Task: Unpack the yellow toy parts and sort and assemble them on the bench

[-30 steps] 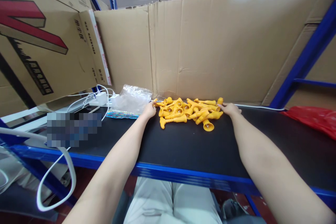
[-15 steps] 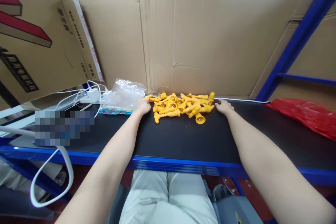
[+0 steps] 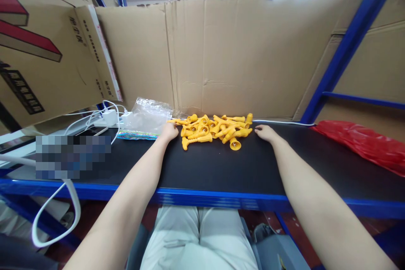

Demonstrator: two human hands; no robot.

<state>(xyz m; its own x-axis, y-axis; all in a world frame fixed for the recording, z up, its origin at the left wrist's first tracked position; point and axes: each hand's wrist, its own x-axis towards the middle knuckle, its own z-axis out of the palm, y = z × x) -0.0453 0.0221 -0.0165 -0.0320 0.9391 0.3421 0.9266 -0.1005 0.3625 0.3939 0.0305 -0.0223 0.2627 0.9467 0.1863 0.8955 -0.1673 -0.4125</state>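
Observation:
A heap of several small yellow plastic trumpet-shaped pieces [image 3: 215, 129] lies at the back of the black shelf top [image 3: 209, 168], against a cardboard wall. My left hand [image 3: 169, 130] rests at the heap's left edge, fingers curled against the nearest pieces. At the heap's right side, my right hand [image 3: 265, 132] lies flat on the black surface with fingers stretched toward the pieces, a small gap from them. Neither hand lifts anything.
A crumpled clear plastic bag [image 3: 148, 116] lies left of the heap, over a colourful strip. White chargers and cables [image 3: 107, 118] sit further left. A red plastic bag [image 3: 363, 145] lies at the right. Cardboard sheets [image 3: 240, 55] wall the back; blue rack posts [image 3: 344, 46] stand right.
The view has shifted, so the heap sits further left and higher in frame. My right hand has drawn slightly away from the heap's right edge. The left hand stays against the left edge.

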